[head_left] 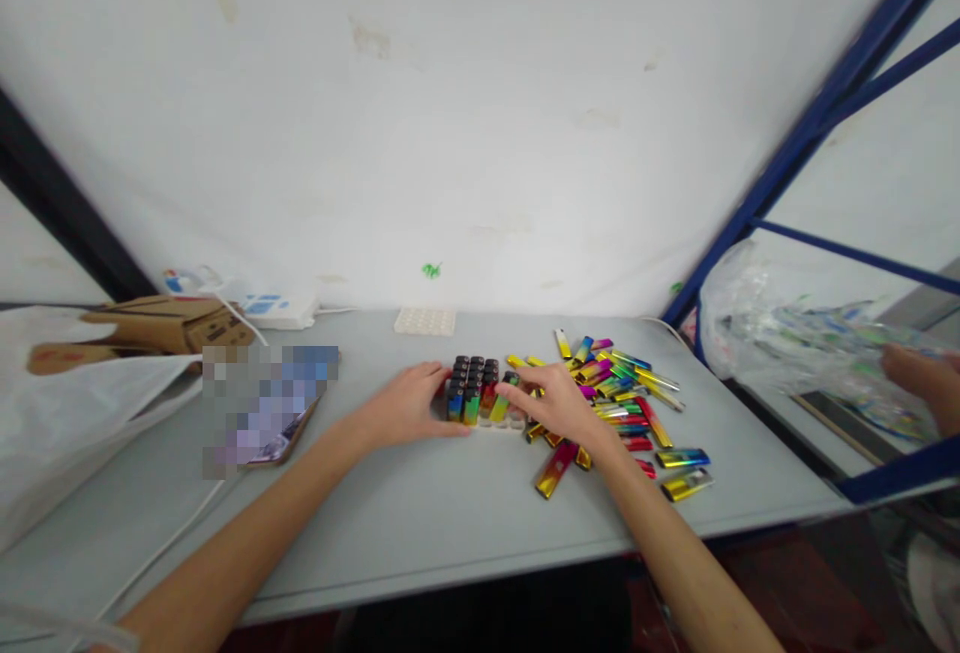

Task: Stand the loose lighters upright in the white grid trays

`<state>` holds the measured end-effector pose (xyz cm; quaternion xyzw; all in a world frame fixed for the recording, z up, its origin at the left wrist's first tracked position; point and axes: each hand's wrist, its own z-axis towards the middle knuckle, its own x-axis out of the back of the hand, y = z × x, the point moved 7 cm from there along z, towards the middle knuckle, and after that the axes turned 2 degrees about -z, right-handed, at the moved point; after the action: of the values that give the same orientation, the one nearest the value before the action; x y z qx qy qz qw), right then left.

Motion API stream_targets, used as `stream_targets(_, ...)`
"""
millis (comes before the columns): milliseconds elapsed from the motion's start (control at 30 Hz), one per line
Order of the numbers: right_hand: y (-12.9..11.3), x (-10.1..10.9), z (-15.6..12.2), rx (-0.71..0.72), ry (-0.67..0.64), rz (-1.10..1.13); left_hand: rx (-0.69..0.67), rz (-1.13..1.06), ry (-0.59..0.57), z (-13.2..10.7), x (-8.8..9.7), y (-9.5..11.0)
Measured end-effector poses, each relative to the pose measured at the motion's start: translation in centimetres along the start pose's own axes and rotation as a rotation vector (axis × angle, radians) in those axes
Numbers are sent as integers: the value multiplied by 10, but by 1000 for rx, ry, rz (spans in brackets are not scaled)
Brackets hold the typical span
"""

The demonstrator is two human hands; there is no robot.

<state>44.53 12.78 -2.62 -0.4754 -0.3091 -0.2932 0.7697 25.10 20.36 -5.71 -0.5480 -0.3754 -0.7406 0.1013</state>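
Observation:
A white tray (495, 424) with round pockets stands on the table, and several black-topped lighters (472, 373) are upright in it. My left hand (409, 405) grips the tray's left end, thumb at the front and fingers at the back beside the lighters. Between the thumb and fingers of my right hand (555, 400) is a yellow-green lighter (500, 407), tilted over the tray's right part. Its lower end is at the pockets; whether it is seated in one I cannot tell. Right of this hand lies a loose pile of shiny, many-coloured lighter-shaped pieces (619, 388).
Another white pocketed tray (425, 321) lies near the wall. To the left are a phone-like screen (289, 408), cardboard boxes (187, 323) and a white plastic bag (97, 403). Beyond the blue frame (795, 148) are clear bags (795, 323) and another person's hand (919, 378).

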Motion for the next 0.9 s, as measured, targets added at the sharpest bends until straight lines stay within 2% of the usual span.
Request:
stream_targets(200, 3, -9, -1, -6, -153, -15, -7, 1, -5, 0, 0, 1)
stream_targets(367, -5, -16, 4, 67, -178, -199, -10, 3, 6, 0, -2, -1)
stream_targets(467, -5, -25, 6, 50, -189, -313, -10, 6, -2, 0, -3, -3)
stream_targets(600, -3, -28, 4, 49, -221, -247, -13, 13, -15, 0, -4, -4)
stream_targets(700, 8, -12, 4, 22, -107, -229, -17, 13, 6, 0, -1, -4)
stream_targets(833, 47, 19, 6, -143, 180, -384, -15, 10, 29, 1, 1, -3)
stream_targets(900, 68, 25, 8, -246, 241, -495, -10, 23, 26, 1, 0, -4)
